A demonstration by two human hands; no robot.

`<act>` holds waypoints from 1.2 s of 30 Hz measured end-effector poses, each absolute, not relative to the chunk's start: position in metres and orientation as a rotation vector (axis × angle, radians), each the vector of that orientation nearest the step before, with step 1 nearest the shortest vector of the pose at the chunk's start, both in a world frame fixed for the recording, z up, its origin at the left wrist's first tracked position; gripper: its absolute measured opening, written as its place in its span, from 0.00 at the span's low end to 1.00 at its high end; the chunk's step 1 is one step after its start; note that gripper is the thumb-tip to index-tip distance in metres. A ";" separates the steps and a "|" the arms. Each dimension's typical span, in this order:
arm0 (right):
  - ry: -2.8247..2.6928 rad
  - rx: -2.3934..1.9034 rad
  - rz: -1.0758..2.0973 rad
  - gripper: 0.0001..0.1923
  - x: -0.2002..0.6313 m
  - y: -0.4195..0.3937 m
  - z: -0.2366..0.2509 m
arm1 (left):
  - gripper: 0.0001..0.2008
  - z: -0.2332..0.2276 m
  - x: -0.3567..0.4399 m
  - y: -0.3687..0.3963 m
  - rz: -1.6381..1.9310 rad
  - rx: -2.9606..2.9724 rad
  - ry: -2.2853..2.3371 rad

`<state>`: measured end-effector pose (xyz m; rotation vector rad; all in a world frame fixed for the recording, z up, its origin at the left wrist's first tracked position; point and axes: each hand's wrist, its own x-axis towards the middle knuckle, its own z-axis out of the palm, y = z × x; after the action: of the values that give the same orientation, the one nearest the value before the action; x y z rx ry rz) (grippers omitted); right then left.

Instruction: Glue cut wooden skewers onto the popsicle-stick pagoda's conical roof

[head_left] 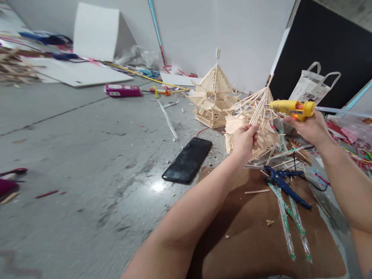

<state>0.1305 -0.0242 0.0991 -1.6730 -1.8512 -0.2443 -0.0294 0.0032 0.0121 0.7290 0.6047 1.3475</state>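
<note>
Cardboard [255, 236]: brown sheet is lying flat on the grey floor, nearest the person, with wood crumbs and a loose stick [257, 191] resting on it.
Clear sleeves [285, 224]: long, thin, green-printed, they are crossing one another on the sheet.
Blue cutter [287, 187]: it is lying over the sleeves' upper ends, its handles spread.
Phone [187, 161]: black, dark-screened, it is lying face up, left of the sheet.
Left hand [245, 137]: thumb and fingers are closing together on the lower part of the roof sticks.
Right hand [315, 128]: it is clamping round the grip of the yellow glue gun [290, 108], whose nozzle is pointing left, just beside the sticks; an orange light is glowing underneath, and a clear rod is protruding behind.
Roof sticks [260, 102]: pale, bare, slender, they are fanning down from a pointed peak, with gaps showing between some; they are standing between the hands, above a stick model [269, 137] with close-laid slatted panels.
Pavilion [215, 104]: behind and left, it is standing upright, tiered, showing a slatted conical roof, upturned eave tips and a looped finial.
Tote bag [310, 87]: white, printed, it is standing before a black panel [334, 38].
</note>
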 end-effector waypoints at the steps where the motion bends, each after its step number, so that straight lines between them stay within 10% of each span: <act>1: -1.849 -1.670 -0.240 0.24 0.130 -0.025 0.099 | 0.15 0.012 -0.030 0.003 1.341 0.729 0.604; 36: -1.820 -1.570 -0.262 0.24 0.128 -0.020 0.096 | 0.14 0.011 -0.031 0.007 1.336 0.720 0.588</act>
<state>0.1282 -0.0197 0.0959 -1.5705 -1.8205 -0.2615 -0.0310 0.0071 0.0109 0.7197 0.5881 1.3355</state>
